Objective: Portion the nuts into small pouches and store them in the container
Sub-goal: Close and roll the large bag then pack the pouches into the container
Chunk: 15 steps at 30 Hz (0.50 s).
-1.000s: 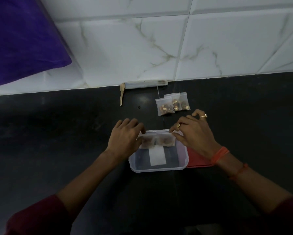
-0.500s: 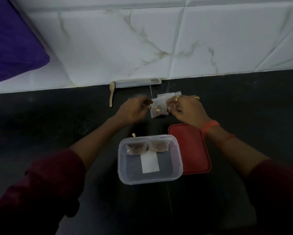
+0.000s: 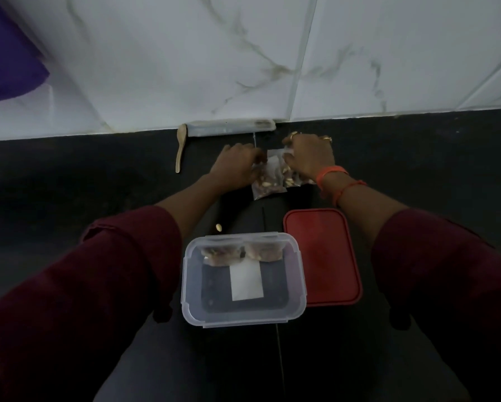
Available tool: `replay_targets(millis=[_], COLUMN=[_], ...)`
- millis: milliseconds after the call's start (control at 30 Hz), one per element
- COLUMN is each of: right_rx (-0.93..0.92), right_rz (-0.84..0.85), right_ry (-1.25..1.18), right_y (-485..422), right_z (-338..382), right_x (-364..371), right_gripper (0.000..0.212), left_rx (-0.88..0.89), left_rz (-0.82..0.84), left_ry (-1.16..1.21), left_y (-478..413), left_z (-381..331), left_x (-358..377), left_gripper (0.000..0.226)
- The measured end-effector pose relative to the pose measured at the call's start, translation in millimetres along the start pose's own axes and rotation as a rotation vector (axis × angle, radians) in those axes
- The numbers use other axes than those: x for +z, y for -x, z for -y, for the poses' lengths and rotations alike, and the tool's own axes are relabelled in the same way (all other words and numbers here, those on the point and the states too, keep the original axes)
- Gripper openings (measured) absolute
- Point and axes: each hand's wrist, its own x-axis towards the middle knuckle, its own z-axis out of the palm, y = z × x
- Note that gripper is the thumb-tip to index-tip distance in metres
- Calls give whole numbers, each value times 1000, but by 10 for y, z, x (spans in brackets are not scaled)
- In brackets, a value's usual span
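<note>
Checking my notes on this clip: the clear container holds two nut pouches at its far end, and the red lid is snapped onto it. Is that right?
No. The head view shows the red lid off the container, lying flat on the counter to its right. The two nut pouches are indeed at its far end.

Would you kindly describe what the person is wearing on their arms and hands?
Dark maroon sleeves cover both arms: the left sleeve and right sleeve. The right wrist carries an orange band and a thin red thread. The right hand wears gold rings; the left hand shows none.
</note>
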Motion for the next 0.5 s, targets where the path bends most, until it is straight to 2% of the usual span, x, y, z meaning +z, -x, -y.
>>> replay_targets(millis=[200, 367, 500], right_rx=[66, 75, 56], right_rz=[-48, -55, -79], right_ry=[-198, -289, -304], right_y=[104, 306, 499], right_z=[72, 168, 238], right_x=[-47, -183, -284], right_gripper=[21, 23, 22], left_rx=[-41, -86, -98], left_rz=[-13, -29, 8], left_ry=[62, 103, 98], left_y=[13, 34, 157], left_z=[41, 59, 52], left_x=[79, 35, -59], left_gripper=[36, 41, 30])
